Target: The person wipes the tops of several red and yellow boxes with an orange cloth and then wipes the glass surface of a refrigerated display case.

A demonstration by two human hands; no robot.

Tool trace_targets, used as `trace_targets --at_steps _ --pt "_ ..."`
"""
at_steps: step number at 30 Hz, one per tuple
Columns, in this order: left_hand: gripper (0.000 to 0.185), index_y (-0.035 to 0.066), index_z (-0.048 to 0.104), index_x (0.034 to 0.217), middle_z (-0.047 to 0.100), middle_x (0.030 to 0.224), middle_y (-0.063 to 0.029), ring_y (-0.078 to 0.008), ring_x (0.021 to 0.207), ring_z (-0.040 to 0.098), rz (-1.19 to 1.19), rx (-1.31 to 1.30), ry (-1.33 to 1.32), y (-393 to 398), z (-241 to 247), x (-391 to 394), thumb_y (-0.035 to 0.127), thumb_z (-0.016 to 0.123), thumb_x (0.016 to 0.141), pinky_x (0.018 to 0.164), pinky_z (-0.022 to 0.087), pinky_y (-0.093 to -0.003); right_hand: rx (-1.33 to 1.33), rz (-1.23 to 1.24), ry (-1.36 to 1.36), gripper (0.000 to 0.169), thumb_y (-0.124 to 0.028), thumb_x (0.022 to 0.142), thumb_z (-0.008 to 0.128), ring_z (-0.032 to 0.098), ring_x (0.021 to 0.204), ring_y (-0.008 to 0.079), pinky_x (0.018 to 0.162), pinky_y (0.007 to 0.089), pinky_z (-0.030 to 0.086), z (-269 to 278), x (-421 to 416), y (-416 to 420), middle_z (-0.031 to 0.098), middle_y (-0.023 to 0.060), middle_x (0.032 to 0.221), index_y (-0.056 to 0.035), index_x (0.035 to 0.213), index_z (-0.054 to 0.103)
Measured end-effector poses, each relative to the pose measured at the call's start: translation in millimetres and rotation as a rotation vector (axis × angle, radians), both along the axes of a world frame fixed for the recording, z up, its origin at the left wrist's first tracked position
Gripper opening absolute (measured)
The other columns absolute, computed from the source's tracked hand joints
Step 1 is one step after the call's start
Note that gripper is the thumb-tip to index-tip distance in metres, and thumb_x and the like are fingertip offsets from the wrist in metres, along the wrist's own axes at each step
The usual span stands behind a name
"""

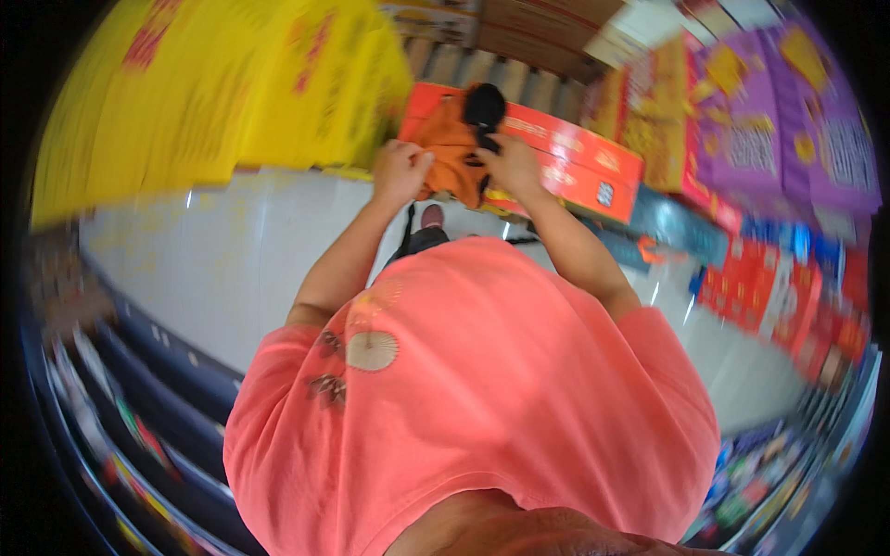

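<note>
An orange cloth item [448,149], perhaps a garment or bag, is spread between my hands over red cartons [570,156]. My left hand [402,174] has its fingers curled at the cloth's left edge. At the cloth's right side, my right hand [511,163] touches a black strap-like part, its fingers bent. A rounded black object [484,104] lies at the upper right of the cloth. Blur hides exactly how the fingertips meet the cloth and the black part.
Large yellow packages [278,90] stand at the upper left, purple packages [758,118] at the right. Brown cartons [542,31] rest on a slatted wooden pallet [476,66] beyond. Stocked shelves [160,417] run along the lower left. More red boxes [758,288] sit on the pale floor [278,236].
</note>
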State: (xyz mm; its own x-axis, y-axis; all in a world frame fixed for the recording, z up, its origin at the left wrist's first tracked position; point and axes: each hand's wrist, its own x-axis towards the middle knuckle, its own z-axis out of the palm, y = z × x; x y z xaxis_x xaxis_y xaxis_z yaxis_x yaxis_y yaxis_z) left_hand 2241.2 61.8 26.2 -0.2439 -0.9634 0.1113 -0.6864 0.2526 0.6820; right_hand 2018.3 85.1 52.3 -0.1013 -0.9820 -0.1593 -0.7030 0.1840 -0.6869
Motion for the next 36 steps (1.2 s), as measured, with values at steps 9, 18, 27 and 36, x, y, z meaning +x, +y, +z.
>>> trace_targets --at_steps 9,18,27,36 --pt "0.024 0.005 0.060 0.098 0.058 0.084 0.0007 -0.0091 0.075 0.053 0.473 0.741 0.929 100 73 43 0.028 0.054 0.095 0.068 0.045 -0.0250 0.293 -0.009 -0.957 0.022 -0.017 0.087 0.066 0.055 0.075 0.0075 0.065 0.0222 0.043 30 64 41 0.062 0.0000 0.082 0.0016 0.097 0.065" --pt "0.066 0.001 0.037 0.134 0.048 0.129 -0.0104 -0.0187 0.118 0.049 0.165 0.373 1.484 124 124 147 0.021 0.071 0.081 0.098 0.041 -0.0321 -0.156 0.225 -1.045 0.030 -0.019 0.090 0.063 0.053 0.082 0.0076 0.075 0.0222 0.043 98 198 65 0.058 0.0000 0.096 0.0005 0.111 0.054" --pt "0.043 -0.003 0.051 0.121 0.062 0.108 -0.0063 -0.0113 0.097 0.058 0.108 0.090 1.033 39 161 279 0.007 0.069 0.082 0.086 0.048 -0.0264 -0.561 -0.060 -0.725 0.033 -0.016 0.091 0.057 0.055 0.093 0.0181 0.083 0.0295 0.044 112 355 23 0.059 0.0104 0.106 0.0059 0.115 0.051" --pt "0.038 -0.005 0.055 0.116 0.063 0.106 -0.0099 -0.0139 0.092 0.061 0.326 -0.110 1.185 -16 190 405 0.002 0.067 0.081 0.080 0.051 -0.0265 -0.628 0.022 -0.659 0.048 -0.023 0.085 0.065 0.059 0.096 0.0283 0.084 0.0356 0.046 139 511 -57 0.060 0.0214 0.107 0.0089 0.117 0.051"
